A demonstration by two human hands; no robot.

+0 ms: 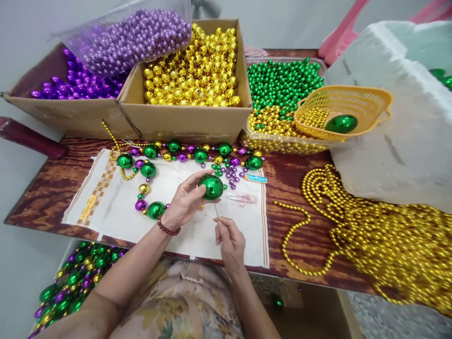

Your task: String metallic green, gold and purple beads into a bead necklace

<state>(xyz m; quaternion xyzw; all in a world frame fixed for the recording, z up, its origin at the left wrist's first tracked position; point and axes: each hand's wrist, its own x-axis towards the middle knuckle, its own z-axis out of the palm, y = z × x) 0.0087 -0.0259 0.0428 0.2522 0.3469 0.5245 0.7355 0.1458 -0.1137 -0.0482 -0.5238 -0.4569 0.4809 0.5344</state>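
Note:
My left hand (187, 195) is closed around a large shiny green ball bead (212, 187), held above the white cloth (116, 207). My right hand (229, 240) pinches a thin needle (216, 211) whose upper end points up at the underside of the green bead; whether it enters the bead I cannot tell. On the cloth a strand of green, purple and gold beads (181, 156) curves along the back and down the left side. Small loose purple beads (232, 178) and green ones lie behind my left hand. A small pinkish clear tool (242, 197) rests to the right.
Cardboard boxes of purple beads (81, 77) and gold beads (190, 75) stand at the back. Beside them are a bin of green beads (282, 80) and a yellow basket (381, 101). A white foam box (388, 155) and heaped gold bead strands (395, 245) occupy the right.

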